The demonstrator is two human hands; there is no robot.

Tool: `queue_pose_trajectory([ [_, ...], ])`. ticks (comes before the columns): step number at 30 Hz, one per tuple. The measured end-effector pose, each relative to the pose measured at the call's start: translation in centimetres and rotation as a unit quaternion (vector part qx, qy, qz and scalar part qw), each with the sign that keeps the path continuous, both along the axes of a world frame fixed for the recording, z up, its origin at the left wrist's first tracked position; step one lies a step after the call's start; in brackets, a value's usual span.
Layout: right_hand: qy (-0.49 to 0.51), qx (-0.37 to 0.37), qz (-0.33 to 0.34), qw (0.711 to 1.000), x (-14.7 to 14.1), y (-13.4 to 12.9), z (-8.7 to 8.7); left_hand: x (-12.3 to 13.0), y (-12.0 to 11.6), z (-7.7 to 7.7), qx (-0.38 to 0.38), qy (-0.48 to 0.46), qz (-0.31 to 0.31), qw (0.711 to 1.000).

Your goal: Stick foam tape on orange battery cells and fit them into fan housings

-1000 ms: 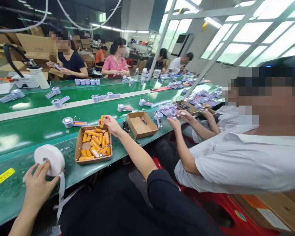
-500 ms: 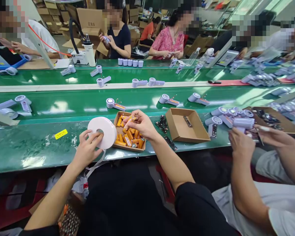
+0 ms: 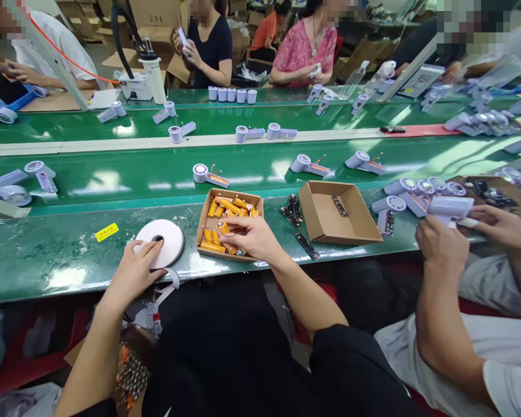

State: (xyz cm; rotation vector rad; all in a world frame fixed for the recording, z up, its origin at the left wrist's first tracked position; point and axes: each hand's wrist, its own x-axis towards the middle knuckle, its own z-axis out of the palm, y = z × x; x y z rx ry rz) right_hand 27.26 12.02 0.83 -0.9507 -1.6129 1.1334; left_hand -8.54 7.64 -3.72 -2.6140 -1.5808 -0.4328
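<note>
A roll of white tape [image 3: 170, 231] lies on the near green bench top, its loose end hanging over the front edge. My left hand [image 3: 132, 269] grips the roll's near left side, fingers over the top by the centre hole. To the right is a small cardboard box [image 3: 205, 250] full of orange cylindrical batteries [image 3: 226, 205]. My right hand [image 3: 258, 238] reaches over this box with an orange battery [image 3: 223, 228] pinched between thumb and fingers. My palm hides the box's near right part.
Black circuit boards [image 3: 292, 209] lie beside a larger cardboard tray [image 3: 339, 229] with one board inside. White handheld-fan bodies [image 3: 200, 172] stand on the green conveyor [image 3: 151, 174]. At right, a co-worker's hands [image 3: 443, 243] hold another fan body. A yellow label [image 3: 107, 232] sticks to the bench.
The tape roll has gone from tilted against the battery box to flat on the bench, further left. My right hand has lowered into the box with a battery. The view has shifted slightly.
</note>
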Motion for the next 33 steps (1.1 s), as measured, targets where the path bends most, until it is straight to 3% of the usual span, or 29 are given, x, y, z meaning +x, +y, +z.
queue_pose_trajectory([
  [3, -0.095, 0.089, 0.021, 0.991, -0.3, -2.4, -0.3, 0.7, -1.9, 1.1, 0.007, -0.047, -0.041, 0.998],
  [8, -0.195, 0.208, 0.096, 0.954, -2.1, -5.7, -2.1, 8.4, -6.1, 4.7, 0.077, -0.167, -0.141, 0.973],
  [12, -0.308, 0.202, 0.123, 0.921, -3.0, -6.8, -3.3, 11.8, -6.8, 4.6, 0.064, -0.106, -0.139, 0.982],
  [16, -0.345, 0.172, 0.171, 0.907, -3.1, -7.1, -3.4, 11.3, -6.3, 3.4, -0.03, -0.114, -0.167, 0.979],
  [21, -0.259, 0.136, 0.189, 0.937, -2.6, -7.2, -4.4, 10.4, -6.1, 2.8, -0.089, -0.245, -0.133, 0.956],
  [27, -0.314, 0.093, 0.201, 0.923, -3.0, -8.0, -5.2, 11.9, -7.1, 2.2, -0.045, -0.114, -0.161, 0.979],
  [30, -0.284, 0.117, 0.166, 0.937, -2.8, -8.4, -5.1, 11.5, -7.2, 1.9, -0.088, -0.208, -0.092, 0.97],
  [33, -0.205, 0.215, 0.138, 0.945, -2.1, -8.5, -4.9, 10.2, -6.8, 1.6, -0.237, -0.333, 0.003, 0.913],
])
